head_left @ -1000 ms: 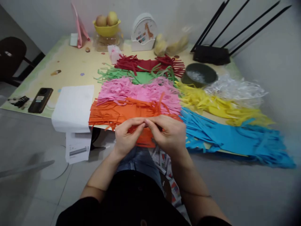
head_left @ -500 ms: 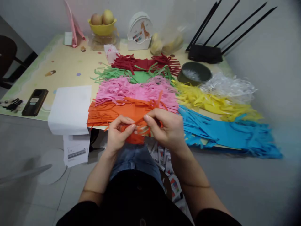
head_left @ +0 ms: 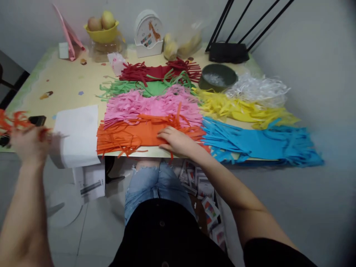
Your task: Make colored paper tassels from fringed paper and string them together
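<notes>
**Left hand holds orange strips at the left, right hand rests on the orange sheet**

The left hand (head_left: pixel 29 142) is at the far left of the view, beside the near left corner of the pale yellow table (head_left: pixel 63 81). It is blurred, but its fingers look closed around a bunch of orange paper strips (head_left: pixel 12 120), and the loose ends stick out to the left above the hand. The right hand (head_left: pixel 176 141) lies palm down on the orange fringed paper sheet (head_left: pixel 130 135), which is at the near edge of the table, in the middle. Its fingers are stretched out and close together, flat on the paper, and they grip nothing.

Just left of this sheet, a white paper sheet (head_left: pixel 79 133) hangs over the table edge. Farther back lie a pink fringed paper sheet (head_left: pixel 152 107), then a green fringed paper sheet (head_left: pixel 151 89), then a dark red fringed paper sheet (head_left: pixel 150 71). Right of the right hand is a blue fringed paper sheet (head_left: pixel 258 142). Behind it is a yellow fringed paper sheet (head_left: pixel 241 111), and farther back are a heap of clear plastic strips (head_left: pixel 256 87) and a dark green round bowl (head_left: pixel 217 76).
</notes>
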Demonstrator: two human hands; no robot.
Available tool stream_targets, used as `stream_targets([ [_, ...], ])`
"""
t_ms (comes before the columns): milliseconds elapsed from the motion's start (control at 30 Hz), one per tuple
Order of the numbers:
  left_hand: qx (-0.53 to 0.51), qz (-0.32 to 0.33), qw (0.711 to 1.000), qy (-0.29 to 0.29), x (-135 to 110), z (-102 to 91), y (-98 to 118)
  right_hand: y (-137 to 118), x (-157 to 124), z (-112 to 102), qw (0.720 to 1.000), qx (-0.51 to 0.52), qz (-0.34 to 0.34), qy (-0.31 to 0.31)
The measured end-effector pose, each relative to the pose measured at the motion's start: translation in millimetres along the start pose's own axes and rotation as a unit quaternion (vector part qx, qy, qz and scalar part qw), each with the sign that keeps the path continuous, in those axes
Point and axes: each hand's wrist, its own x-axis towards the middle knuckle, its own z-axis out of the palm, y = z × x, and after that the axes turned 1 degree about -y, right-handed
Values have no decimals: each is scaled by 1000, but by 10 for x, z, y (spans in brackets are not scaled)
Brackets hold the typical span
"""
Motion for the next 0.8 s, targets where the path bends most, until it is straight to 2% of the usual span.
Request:
stream_targets([
  [67, 48, 27, 998, -33, -82, 270, 83, 11, 19, -12, 999, -3, 31, -23],
  [133, 51, 44, 997, -49, -170, 461, 128, 32, 19, -33, 998, 0, 48, -37],
  [267, 53, 93, 993, -56, -231, 563, 213, 64, 19, -59, 998, -1, 34, -48],
  [333, 57, 122, 989, -66, -287, 576, 407, 47, 33, -77, 998, -7, 32, -49],
  [433, 50, 148, 983, -92, -522, 665, 863, -18, 55, -125, 996, -28, 54, -60],
  [467, 55, 148, 980, -118, -624, 710, 998, -40, 58, -141, 995, -34, 66, -64],
  [533, 88, 99, 979, -158, -787, 801, 1143, -74, 57, -162, 993, -37, 86, -67],
  [567, 104, 65, 977, -173, -822, 838, 1138, -82, 54, -164, 993, -35, 93, -65],
  [633, 122, 19, 972, -198, -772, 886, 998, -82, 49, -155, 993, -30, 99, -57],
  [733, 123, 35, 964, -234, -485, 889, 660, -62, 49, -129, 994, -23, 101, -45],
  [800, 123, 64, 963, -231, -292, 857, 518, -50, 54, -115, 994, -16, 104, -36],
])
